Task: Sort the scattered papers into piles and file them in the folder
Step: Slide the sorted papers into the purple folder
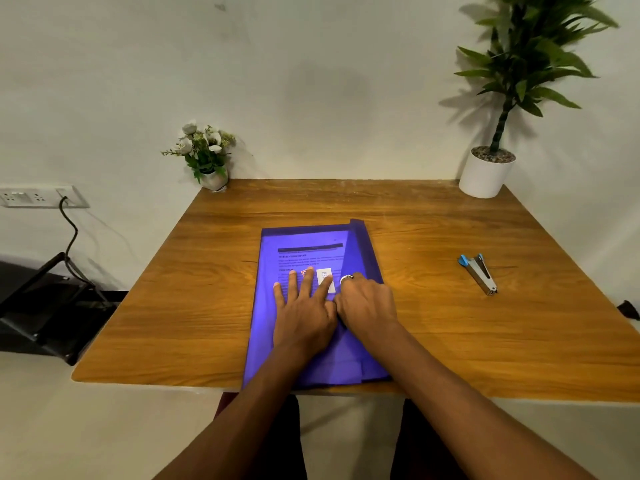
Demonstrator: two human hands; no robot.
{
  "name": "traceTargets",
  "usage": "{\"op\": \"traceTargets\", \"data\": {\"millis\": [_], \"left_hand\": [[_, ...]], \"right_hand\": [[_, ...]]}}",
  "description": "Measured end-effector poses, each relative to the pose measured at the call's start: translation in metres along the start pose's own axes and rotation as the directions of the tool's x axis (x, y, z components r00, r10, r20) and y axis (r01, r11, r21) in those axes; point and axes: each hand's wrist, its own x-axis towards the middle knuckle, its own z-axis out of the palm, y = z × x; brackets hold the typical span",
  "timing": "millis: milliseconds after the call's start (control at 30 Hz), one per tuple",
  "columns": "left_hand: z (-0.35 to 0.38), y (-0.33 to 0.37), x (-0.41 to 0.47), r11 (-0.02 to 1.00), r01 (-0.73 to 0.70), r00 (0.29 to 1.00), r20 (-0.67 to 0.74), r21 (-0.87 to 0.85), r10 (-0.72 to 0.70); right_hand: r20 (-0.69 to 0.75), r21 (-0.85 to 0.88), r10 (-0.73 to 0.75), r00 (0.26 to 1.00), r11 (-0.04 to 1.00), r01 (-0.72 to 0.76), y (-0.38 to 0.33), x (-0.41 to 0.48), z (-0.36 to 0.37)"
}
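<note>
Translucent purple folder [266,327] lies flat on the wooden worktop [194,306], lower end at the near edge. Left hand [304,313] rests on the folder's cover, fingers straight and spread; grip apart, holding nothing. Right hand [367,306], ring [346,278] on one finger, touches the left hand at the folder's middle. Its knuckles are bent and its fingertips hidden, so cannot tell whether its grip clamps anything. Printed papers [304,254] show through the cover, inside the folder. Flap [360,251] is folded along the folder's right side. Stapler [479,273] lies well right of the folder. Beyond the folder, flowers [204,150] stand far left and a potted plant [485,174] far right, both against the wall.
</note>
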Motion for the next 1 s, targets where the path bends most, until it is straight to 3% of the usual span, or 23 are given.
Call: {"op": "traceTargets", "data": {"millis": [233,367,433,533,700,867,933,1000], "left_hand": [[0.002,0.000,0.000,1.000,-0.011,1.000,-0.011,0.023,0.012],[0.002,0.000,0.001,1.000,0.002,1.000,-0.019,0.015,-0.001],[0.001,0.002,0.002,1.000,-0.008,1.000,-0.014,0.022,0.008],[-0.002,0.005,0.002,1.000,0.003,1.000,-0.015,0.014,-0.003],[-0.004,0.006,0.002,1.000,0.003,1.000,-0.003,0.004,-0.003],[-0.006,0.005,0.004,1.000,-0.025,1.000,-0.008,-0.012,0.025],[-0.005,0.005,0.009,0.999,-0.046,0.999,0.007,-0.003,0.046],[-0.005,0.007,0.013,0.998,-0.060,0.998,0.023,-0.011,0.061]], "right_hand": [[0.009,0.260,0.074,0.997,0.963,-0.074,0.014,0.002,0.007],[0.024,0.451,0.097,0.995,0.887,-0.097,0.028,-0.007,0.013],[-0.024,0.573,0.112,0.993,0.816,-0.078,0.035,-0.017,0.017],[-0.041,0.769,0.225,0.973,0.629,-0.113,0.039,-0.017,0.018],[-0.036,0.905,0.307,0.951,0.414,-0.099,0.040,-0.015,0.018],[-0.049,0.930,0.309,0.950,0.361,-0.070,0.043,-0.012,0.018],[0.000,0.928,0.328,0.945,0.351,-0.122,0.045,-0.008,0.019],[0.094,0.867,0.308,0.947,0.442,-0.230,0.051,0.004,0.019]]}}
